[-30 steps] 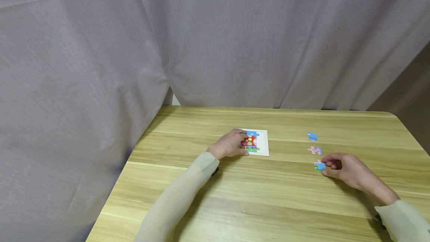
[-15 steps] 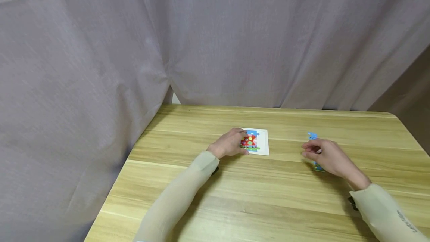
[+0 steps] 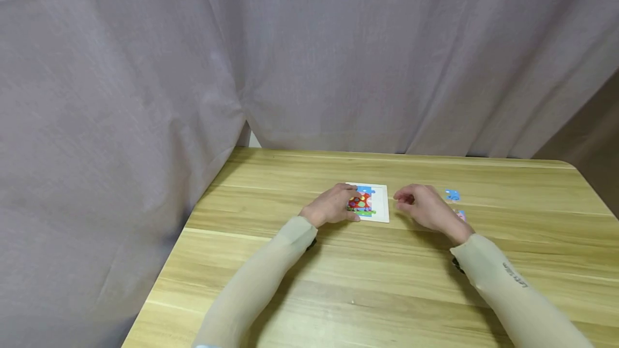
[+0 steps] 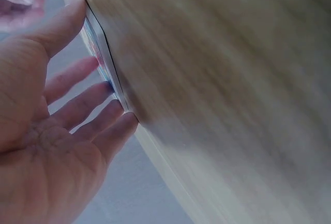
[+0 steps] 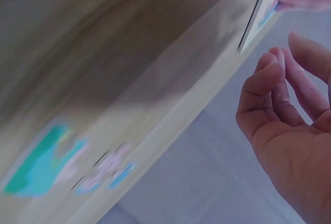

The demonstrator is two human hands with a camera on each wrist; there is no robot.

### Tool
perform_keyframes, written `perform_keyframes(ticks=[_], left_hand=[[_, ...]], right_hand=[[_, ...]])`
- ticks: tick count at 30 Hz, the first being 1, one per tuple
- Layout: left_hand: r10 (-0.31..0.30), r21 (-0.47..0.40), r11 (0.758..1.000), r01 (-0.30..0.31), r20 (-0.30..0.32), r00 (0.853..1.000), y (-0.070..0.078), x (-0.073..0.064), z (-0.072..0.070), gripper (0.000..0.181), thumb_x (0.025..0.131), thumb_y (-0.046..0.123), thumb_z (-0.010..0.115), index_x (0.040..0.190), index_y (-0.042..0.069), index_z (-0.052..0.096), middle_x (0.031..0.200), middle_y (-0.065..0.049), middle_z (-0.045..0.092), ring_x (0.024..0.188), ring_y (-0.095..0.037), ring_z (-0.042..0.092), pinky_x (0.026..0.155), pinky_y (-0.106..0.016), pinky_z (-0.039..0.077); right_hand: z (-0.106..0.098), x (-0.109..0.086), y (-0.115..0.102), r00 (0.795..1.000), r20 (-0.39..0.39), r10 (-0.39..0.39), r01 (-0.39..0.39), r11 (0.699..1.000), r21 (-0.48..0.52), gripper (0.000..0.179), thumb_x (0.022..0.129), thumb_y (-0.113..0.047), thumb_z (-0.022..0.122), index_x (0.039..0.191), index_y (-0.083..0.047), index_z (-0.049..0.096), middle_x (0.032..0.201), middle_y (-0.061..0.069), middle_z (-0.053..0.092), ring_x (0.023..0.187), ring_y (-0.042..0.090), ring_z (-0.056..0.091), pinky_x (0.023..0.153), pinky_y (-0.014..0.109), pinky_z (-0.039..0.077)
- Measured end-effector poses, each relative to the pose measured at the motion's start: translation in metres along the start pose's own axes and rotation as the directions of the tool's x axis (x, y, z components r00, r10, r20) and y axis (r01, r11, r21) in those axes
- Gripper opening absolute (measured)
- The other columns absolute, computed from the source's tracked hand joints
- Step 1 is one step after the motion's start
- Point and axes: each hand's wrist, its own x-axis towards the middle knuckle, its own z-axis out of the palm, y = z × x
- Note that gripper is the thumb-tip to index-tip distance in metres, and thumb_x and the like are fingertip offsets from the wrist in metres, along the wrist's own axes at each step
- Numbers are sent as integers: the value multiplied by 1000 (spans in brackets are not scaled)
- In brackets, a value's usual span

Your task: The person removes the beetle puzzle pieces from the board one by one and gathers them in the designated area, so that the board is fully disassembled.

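My left hand (image 3: 333, 205) rests at the left side of a white-framed puzzle board (image 3: 382, 205), thumb at the near edge, fairly straight fingers touching the frame. In the board, the joined pieces form a red spotted picture, partly hidden by the fingers; its right part is bare white. My right hand (image 3: 423, 208) is just right of the board, apart from it, fingers loosely bent; nothing shows between thumb and fingers in the right wrist view. Behind it lie a blue puzzle piece (image 3: 453, 194), a pink puzzle piece (image 3: 461, 215) and a green-and-blue puzzle piece (image 5: 39, 164), the last hidden in the head view.
The wooden table (image 3: 338, 283) has its far edge along a grey curtain (image 3: 329, 58), which also hangs down the left side. Both forearms in light sleeves reach over the table from the near side.
My right hand has moved left from beside the green-and-blue piece, across the loose pieces, to near the board. The left hand and board have stayed in place.
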Motion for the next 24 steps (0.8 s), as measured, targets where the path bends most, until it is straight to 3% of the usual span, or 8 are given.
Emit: perform_keyframes(ticks=[4,9,14,24], left_hand=[[32,4,999,-32,-1,1000,-1,0,0,62,100,37,81,155,17,62,174,-8,46,164,-26,40,138,-37,34],[67,69,995,-68,12,998,-2,0,-1,61,101,39,79,156,19,62,175,-11,45,165,-28,40,138,-37,33],[66,98,993,-69,35,997,-2,0,-1,60,102,42,76,157,23,61,177,-12,39,166,-32,37,138,-40,33],[48,47,998,-50,41,998,-3,-1,-1,56,103,41,74,155,25,62,178,-11,37,167,-33,34,138,-43,34]], right_hand=[[9,19,-4,1000,21,-16,16,1000,-1,18,100,-3,73,114,7,78,100,16,79,90,23,71,81,37,60],[17,37,-7,999,26,-34,34,999,-31,17,99,-1,72,112,8,78,98,19,80,89,27,73,84,48,63],[25,48,-8,999,29,-19,20,999,-36,17,99,-2,74,111,9,78,99,20,80,90,29,73,85,51,62],[35,61,-9,997,58,40,-38,998,-46,20,99,-1,73,114,11,77,107,26,79,99,37,74,91,55,63]])
